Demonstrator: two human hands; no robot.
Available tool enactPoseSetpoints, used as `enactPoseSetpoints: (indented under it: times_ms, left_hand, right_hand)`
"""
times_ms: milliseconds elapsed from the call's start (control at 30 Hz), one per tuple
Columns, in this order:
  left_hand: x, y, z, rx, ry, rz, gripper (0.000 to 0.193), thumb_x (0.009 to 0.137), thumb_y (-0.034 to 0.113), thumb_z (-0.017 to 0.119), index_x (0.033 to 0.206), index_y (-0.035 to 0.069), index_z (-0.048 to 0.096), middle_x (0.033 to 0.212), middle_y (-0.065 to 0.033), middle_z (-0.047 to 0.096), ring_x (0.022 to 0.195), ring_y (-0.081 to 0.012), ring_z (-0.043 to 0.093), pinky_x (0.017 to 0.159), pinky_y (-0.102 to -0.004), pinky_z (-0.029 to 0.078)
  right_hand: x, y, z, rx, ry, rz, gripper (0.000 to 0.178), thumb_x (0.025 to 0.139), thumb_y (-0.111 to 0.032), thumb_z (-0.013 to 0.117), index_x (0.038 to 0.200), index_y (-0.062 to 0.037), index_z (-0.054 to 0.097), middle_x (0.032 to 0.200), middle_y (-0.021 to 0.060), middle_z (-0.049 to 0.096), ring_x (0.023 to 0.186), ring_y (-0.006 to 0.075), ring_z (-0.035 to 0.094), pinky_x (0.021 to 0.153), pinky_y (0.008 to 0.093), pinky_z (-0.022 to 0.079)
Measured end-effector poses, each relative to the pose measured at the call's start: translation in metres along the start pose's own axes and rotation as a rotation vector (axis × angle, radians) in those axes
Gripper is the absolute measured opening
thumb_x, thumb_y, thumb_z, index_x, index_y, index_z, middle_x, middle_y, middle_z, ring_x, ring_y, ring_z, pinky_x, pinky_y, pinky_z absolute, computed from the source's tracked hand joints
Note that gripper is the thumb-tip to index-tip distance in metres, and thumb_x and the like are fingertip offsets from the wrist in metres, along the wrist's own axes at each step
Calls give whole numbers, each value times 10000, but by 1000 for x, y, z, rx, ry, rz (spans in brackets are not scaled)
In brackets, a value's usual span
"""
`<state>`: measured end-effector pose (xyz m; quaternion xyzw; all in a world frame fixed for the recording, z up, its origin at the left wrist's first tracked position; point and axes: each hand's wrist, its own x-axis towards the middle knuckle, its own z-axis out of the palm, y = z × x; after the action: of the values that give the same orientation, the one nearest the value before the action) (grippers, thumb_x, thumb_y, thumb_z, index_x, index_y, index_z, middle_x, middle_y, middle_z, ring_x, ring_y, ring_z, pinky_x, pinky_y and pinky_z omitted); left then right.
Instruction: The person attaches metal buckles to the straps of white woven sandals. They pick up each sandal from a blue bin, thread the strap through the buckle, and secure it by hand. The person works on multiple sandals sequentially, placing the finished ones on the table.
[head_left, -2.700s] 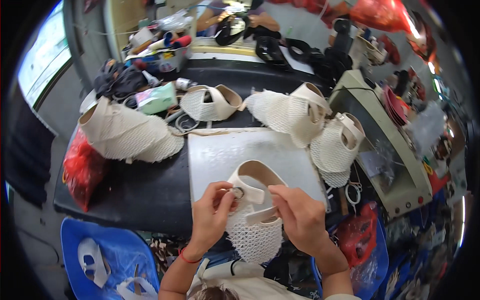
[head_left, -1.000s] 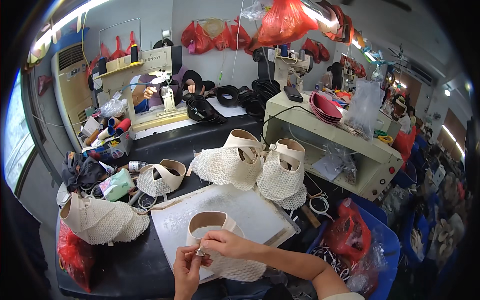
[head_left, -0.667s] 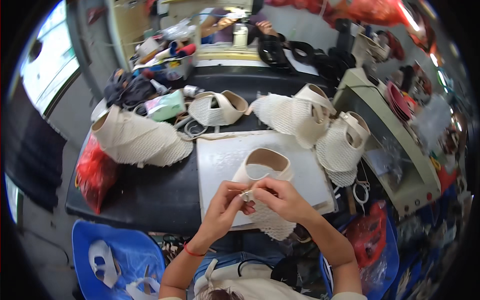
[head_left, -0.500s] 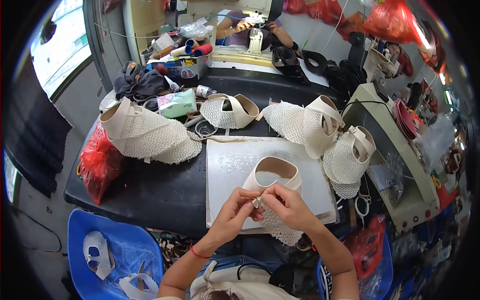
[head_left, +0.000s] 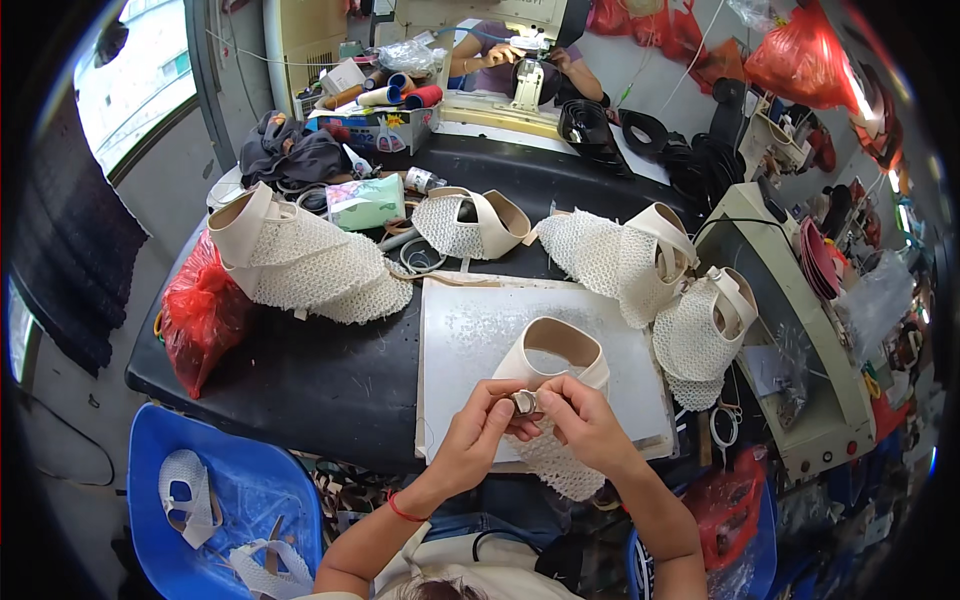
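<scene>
In front of me a cream shoe upper with a woven mesh toe and a smooth, beige-lined band stands over the white board. At its strap sits a small metal buckle. My left hand is closed, thumb and fingers pinching the buckle from its left side. Pressed together just right of it, the fingers of my right hand grip the end of the upper's strap, partly hidden by the fingertips. Both hands are nearly touching above the mesh.
Stacked mesh uppers lie left, and more uppers right. Beneath my work is a white board on the black table. Scissors lie at its right. A blue tub holds uppers. Across the table, another person's hands work at a machine.
Both hands have shifted slightly right with the upper. The buckle has turned and shows more of its metal face between the fingertips. The whole view has tilted a little.
</scene>
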<state>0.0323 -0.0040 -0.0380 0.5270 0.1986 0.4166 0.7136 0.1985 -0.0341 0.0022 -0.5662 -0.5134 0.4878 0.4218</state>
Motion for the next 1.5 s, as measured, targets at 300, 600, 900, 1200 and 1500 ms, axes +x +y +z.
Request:
enactPoseSetpoints:
  times_ms: [300,600,900,1200,1500]
  left_hand:
    - [-2,18,-10,-46,-168,-84,364,961,56,372,1317,-11,392,1085,-130,567,929,-164,604,816,-286,499]
    - [2,18,2,-66,-77,-62,322,944,85,470,1250,-13,482,1054,-130,610,888,-151,623,756,-271,536]
    - [0,28,30,122,107,-21,316,924,91,511,1219,-21,516,893,-114,657,760,-128,640,672,-249,543]
    - [15,30,8,236,34,-198,310,909,102,535,1198,-9,543,835,-115,664,707,-123,640,643,-240,535]
    - [16,17,-6,116,-4,-226,272,906,101,546,1162,15,583,829,-108,661,708,-118,637,637,-245,540]
  right_hand:
    - [-10,-24,-17,-64,-124,-114,157,896,-65,536,1037,2,518,793,30,572,650,61,522,574,227,437]
    - [-26,-24,3,-543,279,-670,323,813,-36,629,1127,-48,554,958,114,567,765,167,575,623,274,468]
    - [-24,-14,11,-1020,450,-1018,291,758,-9,641,1041,42,593,877,121,576,675,219,558,578,322,468]
    - [-11,2,15,-844,415,-870,137,869,-27,555,980,36,508,706,143,592,586,253,615,496,332,483]
    - [-5,3,11,-619,398,-645,101,910,-69,509,980,0,484,668,130,609,587,232,658,474,309,492]
